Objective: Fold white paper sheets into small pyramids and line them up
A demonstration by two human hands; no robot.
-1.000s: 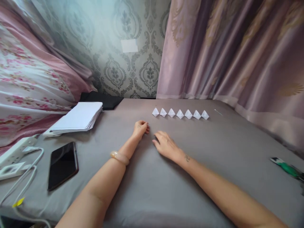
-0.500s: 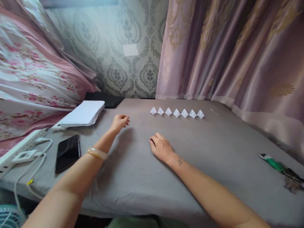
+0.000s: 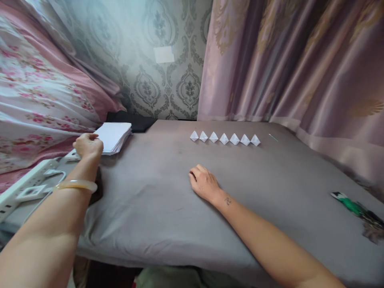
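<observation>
The left hand (image 3: 88, 145) was at the paper stack (image 3: 116, 134), left of frame.
Its grip could not be told in the head view — the right hand (image 3: 205, 183), thumb slightly apart, lay mid-frame below seven folded papers (image 3: 224, 139).

Stack of white sheets (image 3: 115, 134), flat at the left; edges slightly uneven; near-left part hidden
</observation>
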